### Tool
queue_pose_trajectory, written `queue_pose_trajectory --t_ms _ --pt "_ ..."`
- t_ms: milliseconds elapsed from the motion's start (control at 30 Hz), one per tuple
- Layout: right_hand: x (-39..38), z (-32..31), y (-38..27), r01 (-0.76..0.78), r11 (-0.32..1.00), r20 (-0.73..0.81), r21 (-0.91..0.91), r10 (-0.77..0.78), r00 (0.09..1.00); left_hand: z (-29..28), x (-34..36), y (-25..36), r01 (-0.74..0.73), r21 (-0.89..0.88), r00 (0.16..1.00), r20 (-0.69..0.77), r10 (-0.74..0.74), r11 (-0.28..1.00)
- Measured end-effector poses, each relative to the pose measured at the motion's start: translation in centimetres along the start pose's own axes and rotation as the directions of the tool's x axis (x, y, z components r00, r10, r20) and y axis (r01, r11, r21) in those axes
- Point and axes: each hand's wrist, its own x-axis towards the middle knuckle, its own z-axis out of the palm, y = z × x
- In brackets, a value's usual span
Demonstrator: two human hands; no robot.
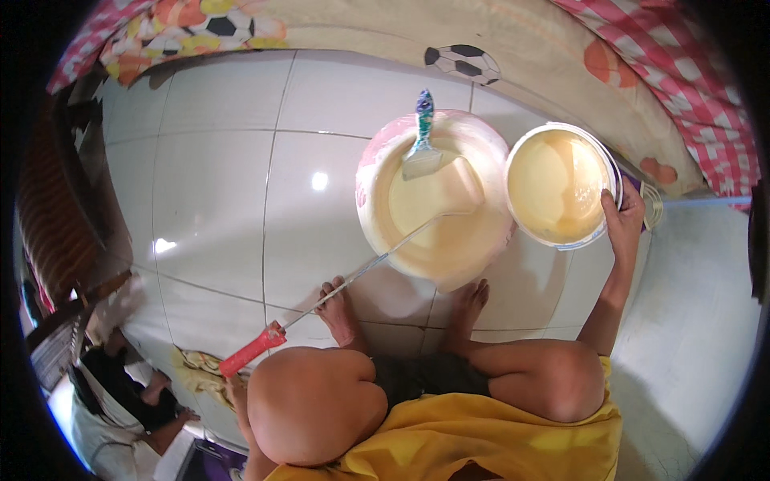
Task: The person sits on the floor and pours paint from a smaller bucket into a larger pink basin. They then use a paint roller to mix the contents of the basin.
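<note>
Head view: gripping bucket by its rim with right hand, fingers closed, just beside basin of pale paint; can't tell finger spread or hold of left hand, half behind knee, near red-handled roller slanting over basin rim, with brush across far rim.

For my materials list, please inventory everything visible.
Round plastic paint basin: one, pink, centre
Paintbrush: one, bluish handle, basin rim
Metal paint roller: one, red handle, across basin
Round plastic paint bucket: one, white, right of basin
Patterned fabrics: two, cream, pink, top
Crumpled cloth: one, yellowish, left floor
Tiles: several, white, floor
Other person: one, dark clothing, lower left
Garment: one, yellow, bottom
Feet: two, below basin
Right fingers: several, bucket rim
Left fingers: some, near roller handle
</note>
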Motion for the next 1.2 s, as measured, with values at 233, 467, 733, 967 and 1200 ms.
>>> queue_pose_trajectory --t_ms 233,467,733,967,1200 --pt "0.0 0.5 0.6 0.039 0.998 0.024 0.056 -0.040 0.999 -3.6 -0.5 -12.0 0.328 0.176 0.896 0.252 -0.365 0.928" --pt "-0.1 0.6 0.2 0.083 0.996 -0.011 0.032 -0.083 0.996 -1.0 2.0 -11.0 0.150 0.043 0.940 0.302 -0.156 0.988" --pt "-0.3 0.2 1.6 0.007 0.991 0.011 0.130 -0.009 1.000 1.9 5.8 11.5 -0.062 -0.197 0.948 0.296 0.119 0.979" --pt "-0.2 -0.4 3.4 -0.015 0.993 0.016 0.118 0.013 1.000 1.7 6.8 13.7 -0.172 -0.107 0.914 0.352 0.199 0.979" --pt "-0.4 -0.6 5.1 -0.038 0.976 -0.023 0.213 0.044 0.999 -0.1 7.8 13.7 -0.203 -0.093 0.880 0.418 0.223 0.975"
